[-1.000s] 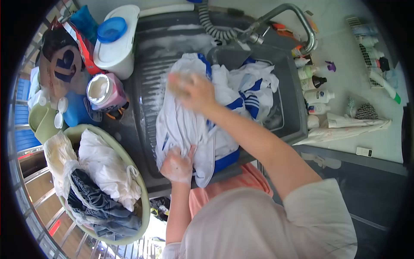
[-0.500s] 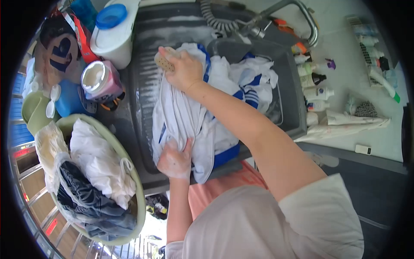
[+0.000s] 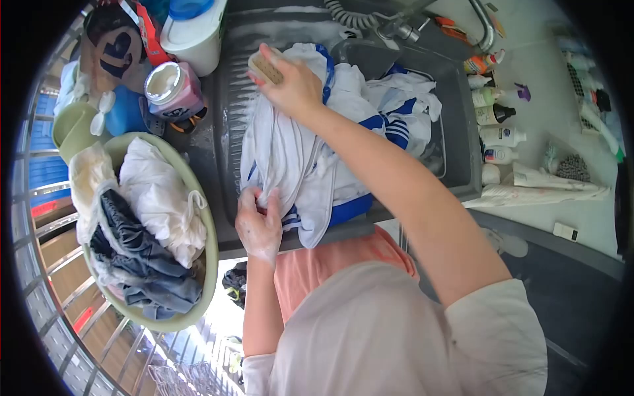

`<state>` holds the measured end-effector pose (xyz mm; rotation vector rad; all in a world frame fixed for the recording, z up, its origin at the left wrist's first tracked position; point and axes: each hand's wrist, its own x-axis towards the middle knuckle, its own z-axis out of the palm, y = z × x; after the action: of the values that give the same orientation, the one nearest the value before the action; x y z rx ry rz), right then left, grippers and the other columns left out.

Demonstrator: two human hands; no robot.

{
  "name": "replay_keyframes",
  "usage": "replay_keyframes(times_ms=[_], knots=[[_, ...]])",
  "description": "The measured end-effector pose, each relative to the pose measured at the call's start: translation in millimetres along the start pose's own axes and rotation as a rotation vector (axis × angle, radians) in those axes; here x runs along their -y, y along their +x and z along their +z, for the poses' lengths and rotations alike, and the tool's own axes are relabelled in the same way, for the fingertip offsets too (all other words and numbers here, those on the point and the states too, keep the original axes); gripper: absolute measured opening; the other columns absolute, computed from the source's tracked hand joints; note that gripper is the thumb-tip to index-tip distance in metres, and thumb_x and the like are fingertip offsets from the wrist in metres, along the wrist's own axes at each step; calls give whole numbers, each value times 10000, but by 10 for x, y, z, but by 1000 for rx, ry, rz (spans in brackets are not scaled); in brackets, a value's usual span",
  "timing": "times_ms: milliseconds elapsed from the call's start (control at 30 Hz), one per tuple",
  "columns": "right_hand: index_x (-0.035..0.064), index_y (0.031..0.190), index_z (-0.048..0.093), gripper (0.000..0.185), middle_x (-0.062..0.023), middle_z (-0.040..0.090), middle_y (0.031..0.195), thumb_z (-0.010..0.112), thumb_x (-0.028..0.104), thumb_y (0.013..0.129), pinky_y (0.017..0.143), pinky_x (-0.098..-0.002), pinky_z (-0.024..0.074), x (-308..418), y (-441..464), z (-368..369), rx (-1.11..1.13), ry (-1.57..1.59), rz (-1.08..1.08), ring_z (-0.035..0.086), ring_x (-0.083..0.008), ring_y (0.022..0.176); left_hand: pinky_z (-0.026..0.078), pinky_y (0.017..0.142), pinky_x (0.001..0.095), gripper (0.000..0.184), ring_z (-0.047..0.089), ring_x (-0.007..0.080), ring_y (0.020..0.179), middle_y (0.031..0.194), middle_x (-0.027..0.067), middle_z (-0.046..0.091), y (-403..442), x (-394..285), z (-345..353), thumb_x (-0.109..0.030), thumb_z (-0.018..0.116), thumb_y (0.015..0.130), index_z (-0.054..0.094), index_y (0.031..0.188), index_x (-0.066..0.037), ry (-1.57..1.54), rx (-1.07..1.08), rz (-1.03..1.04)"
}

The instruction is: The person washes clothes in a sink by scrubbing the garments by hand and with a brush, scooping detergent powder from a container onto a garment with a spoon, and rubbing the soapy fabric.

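Observation:
In my right hand (image 3: 294, 86) is a scrub brush (image 3: 267, 68) with a pale wooden-looking back, pressed against the upper part of a wet white garment with blue trim (image 3: 271, 145). The garment lies in long folds over the ribbed washboard surface (image 3: 239, 125) of a dark grey sink. Near its lower left edge my left hand (image 3: 259, 228), wet with suds, pinches the cloth between thumb and fingers. More white and blue cloth (image 3: 403, 112) is bunched in the basin to the right. The brush's bristles are hidden.
A green tub of clothes (image 3: 210, 264) stands at left. Behind it are a pink jar (image 3: 175, 96), a blue bottle (image 3: 125, 112) and a white bucket (image 3: 195, 43). A faucet (image 3: 403, 30) overhangs the sink's back; several bottles (image 3: 502, 136) line the right side.
The whole view has shifted, so the scene sits higher and farther right. My left hand has slid toward the garment's lower left edge; my right hand still holds the brush on the cloth.

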<state>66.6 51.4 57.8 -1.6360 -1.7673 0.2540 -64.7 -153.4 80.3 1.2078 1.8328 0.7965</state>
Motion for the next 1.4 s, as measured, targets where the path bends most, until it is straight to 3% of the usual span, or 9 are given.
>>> replay_keyframes(times_ms=[200, 300, 433, 633, 800, 967, 1100, 1267, 1400], knots=[[273, 1257, 634, 497, -138, 653, 1011, 749, 366, 782, 749, -372, 527, 343, -1438, -745, 618, 566, 237, 647, -301, 830, 427, 784, 425, 373, 515, 372, 869, 947, 187, 522, 20, 260, 33, -221, 711, 780, 490, 983, 0, 165, -150, 406], [316, 1206, 659, 425, -42, 677, 1084, 709, 304, 784, 720, -378, 537, 267, -1329, -742, 409, 42, -549, 650, -266, 829, 441, 705, 429, 431, 532, 362, 761, 864, 173, 545, 106, 373, 115, -285, 761, 727, 506, 947, -16, 161, -132, 313], [206, 1030, 710, 293, -33, 693, 1022, 688, 269, 745, 680, -391, 540, -48, -113, -152, 121, -176, -269, 650, -249, 869, 443, 621, 403, 452, 528, 316, 644, 731, 144, 531, 147, 199, -5, -330, 823, 658, 522, 811, -30, 204, -4, 150], [203, 1048, 699, 238, -53, 695, 921, 641, 322, 851, 698, -454, 523, 276, -1198, -487, 305, 147, -217, 648, -305, 884, 488, 731, 454, 447, 615, 387, 807, 884, 180, 626, 199, 256, 2, -349, 793, 697, 617, 965, -38, 176, 25, 223], [265, 1194, 668, 429, -118, 683, 874, 669, 418, 793, 750, -429, 531, -316, 178, -425, 338, -549, -180, 668, -304, 884, 490, 791, 470, 489, 608, 417, 918, 986, 221, 623, 108, 227, -37, -354, 775, 728, 609, 1046, -20, 309, 46, 234], [304, 1310, 582, 614, -138, 633, 984, 728, 346, 715, 775, -382, 524, -462, 353, -755, 98, -349, 76, 654, -306, 887, 461, 850, 459, 566, 564, 420, 995, 1078, 236, 573, 137, -39, -93, -334, 777, 748, 548, 1149, -6, 413, 129, 147], [213, 1432, 449, 759, -172, 624, 1117, 727, 291, 730, 844, -342, 509, -700, -120, -1089, 130, -95, 310, 646, -297, 993, 435, 877, 463, 466, 515, 441, 1019, 1051, 245, 526, 554, -219, 263, -268, 712, 809, 520, 1113, 28, 385, -151, 546], [-62, 1431, 333, 863, -269, 546, 1272, 703, 318, 751, 972, -360, 447, -1111, -382, -1079, -43, 422, 494, 588, -359, 1129, 442, 886, 475, 401, 521, 447, 1024, 984, 241, 499, 988, -385, 574, -258, 684, 846, 496, 1051, 31, 530, -108, 257], [1, 1433, 372, 855, -217, 575, 1210, 735, 316, 725, 941, -378, 460, -1173, -216, -1061, -14, 268, 344, 583, -362, 1098, 479, 840, 500, 443, 566, 470, 951, 1010, 254, 492, 1139, -415, 591, -315, 660, 879, 451, 1084, 18, 484, -157, 130]])
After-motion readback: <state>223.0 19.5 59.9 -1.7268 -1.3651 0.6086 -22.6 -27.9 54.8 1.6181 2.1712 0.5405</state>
